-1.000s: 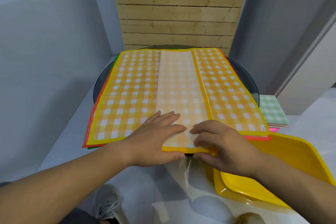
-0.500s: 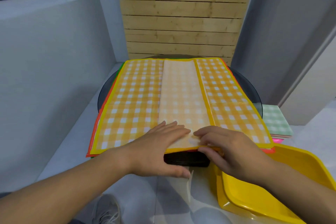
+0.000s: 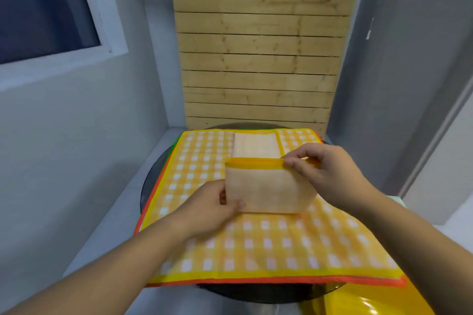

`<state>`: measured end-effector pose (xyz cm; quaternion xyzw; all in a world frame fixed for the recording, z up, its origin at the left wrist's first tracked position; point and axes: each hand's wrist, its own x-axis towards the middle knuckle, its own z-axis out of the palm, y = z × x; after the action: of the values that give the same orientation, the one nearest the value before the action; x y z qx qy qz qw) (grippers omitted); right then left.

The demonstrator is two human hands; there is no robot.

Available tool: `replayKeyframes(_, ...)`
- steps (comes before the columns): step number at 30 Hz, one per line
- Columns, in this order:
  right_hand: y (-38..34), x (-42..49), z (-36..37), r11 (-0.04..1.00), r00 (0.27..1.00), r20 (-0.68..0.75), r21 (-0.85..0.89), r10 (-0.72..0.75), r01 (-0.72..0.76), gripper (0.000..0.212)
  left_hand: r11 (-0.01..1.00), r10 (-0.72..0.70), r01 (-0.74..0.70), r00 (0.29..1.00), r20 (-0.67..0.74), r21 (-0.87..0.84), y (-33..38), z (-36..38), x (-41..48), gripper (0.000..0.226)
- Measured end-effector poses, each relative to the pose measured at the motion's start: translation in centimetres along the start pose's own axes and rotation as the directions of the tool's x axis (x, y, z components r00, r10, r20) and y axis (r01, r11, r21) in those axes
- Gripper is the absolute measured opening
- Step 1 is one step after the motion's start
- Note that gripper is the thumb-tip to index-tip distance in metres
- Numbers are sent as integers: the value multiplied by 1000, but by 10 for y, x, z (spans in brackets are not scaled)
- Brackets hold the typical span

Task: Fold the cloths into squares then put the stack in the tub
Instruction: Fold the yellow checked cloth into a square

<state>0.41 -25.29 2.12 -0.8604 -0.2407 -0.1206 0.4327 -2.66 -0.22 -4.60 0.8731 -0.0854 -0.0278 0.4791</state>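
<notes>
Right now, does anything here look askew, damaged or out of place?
Nothing damaged or spilled. The cloth stack's corners overhang the round table, and the near right corner lies over the yellow tub. The left hand and right hand pinch the raised flap of the top cloth.

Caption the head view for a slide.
Left hand and right hand hold the near end of the folded cloth strip above the cloth stack.

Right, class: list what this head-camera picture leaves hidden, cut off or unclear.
Head view, yellow tub: cut off by the bottom edge, inside unseen.
Head view, lower cloths: only orange and green edges show under the yellow checked cloth; their number is unclear.
Head view, left hand: fingers hidden behind the raised fold, which the right hand pinches.
</notes>
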Motion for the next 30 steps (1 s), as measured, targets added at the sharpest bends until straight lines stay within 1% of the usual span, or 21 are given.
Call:
replayKeyframes(1, 6, 10, 2, 998, 996, -81, 56, 36, -32, 6, 999, -6, 5, 999, -40, -32, 0, 0, 9, 19)
replayKeyframes(2, 12, 17, 5, 989, 984, -150, 127, 93, -74, 17, 998, -27, 22, 997, -78, -65, 0, 1, 18, 17)
replayKeyframes(3, 19, 22, 9, 963, 965, -180, 227, 190, -147, 32, 995, -57, 47, 993, -108, -92, -1, 1, 26, 18)
replayKeyframes(4, 27, 24, 12, 914, 939, -166, 329, 302, -236, 45, 991, -89, 75, 988, -130, -114, -3, 1, 33, 19)
replayKeyframes(5, 36, 24, 18, 851, 909, -119, 418, 399, -318, 54, 986, -122, 102, 982, -146, -134, -5, 2, 38, 19)
replayKeyframes(6, 46, 22, 23, 796, 877, -56, 452, 476, -403, 59, 981, -150, 126, 976, -161, -150, -8, 3, 42, 19)
replayKeyframes(7, 55, 19, 29, 770, 849, -5, 424, 528, -477, 62, 975, -175, 146, 969, -174, -166, -11, 4, 46, 18)
replayKeyframes(8, 64, 15, 33, 769, 829, 35, 353, 558, -533, 63, 971, -199, 167, 962, -188, -172, -14, 5, 50, 16)
replayKeyframes(10, 71, 7, 39, 789, 814, 94, 202, 574, -580, 56, 969, -230, 203, 951, -206, -141, -15, 7, 54, 13)
replayKeyframes(12, 72, 3, 41, 815, 822, 144, 119, 552, -568, 43, 969, -244, 229, 949, -201, -96, -13, 8, 57, 11)
replayKeyframes(15, 71, -2, 41, 869, 858, 155, -14, 490, -494, 17, 957, -287, 273, 940, -185, -96, -8, 10, 57, 21)
replayKeyframes(16, 71, -4, 39, 877, 863, 158, -42, 480, -479, 11, 954, -297, 284, 939, -174, -100, -7, 11, 55, 26)
replayKeyframes(17, 70, -6, 38, 878, 863, 164, -60, 478, -475, 9, 952, -302, 290, 941, -155, -97, -6, 13, 52, 36)
replayKeyframes(18, 70, -9, 36, 876, 858, 174, -83, 483, -476, 9, 953, -301, 294, 945, -128, -74, -5, 15, 47, 48)
replayKeyframes(20, 68, -16, 33, 871, 850, 189, -110, 492, -480, 11, 959, -278, 282, 955, -104, 29, -2, 21, 37, 64)
replayKeyframes(21, 66, -20, 32, 868, 846, 192, -116, 497, -484, 13, 959, -264, 272, 959, -106, 76, -1, 24, 32, 66)
replayKeyframes(23, 64, -27, 31, 863, 839, 205, -146, 504, -483, 17, 958, -250, 261, 963, -101, 115, 2, 30, 20, 57)
replayKeyframes(25, 61, -33, 32, 860, 833, 223, -197, 506, -470, 21, 953, -252, 259, 966, -62, 157, 6, 35, 9, 55)
replayKeyframes(27, 59, -39, 34, 857, 829, 236, -240, 507, -456, 25, 945, -271, 270, 962, -19, 187, 8, 37, 3, 61)
replayKeyframes(30, 56, -47, 38, 848, 830, 225, -293, 511, -442, 31, 934, -284, 271, 959, 22, 231, 8, 37, -1, 79)
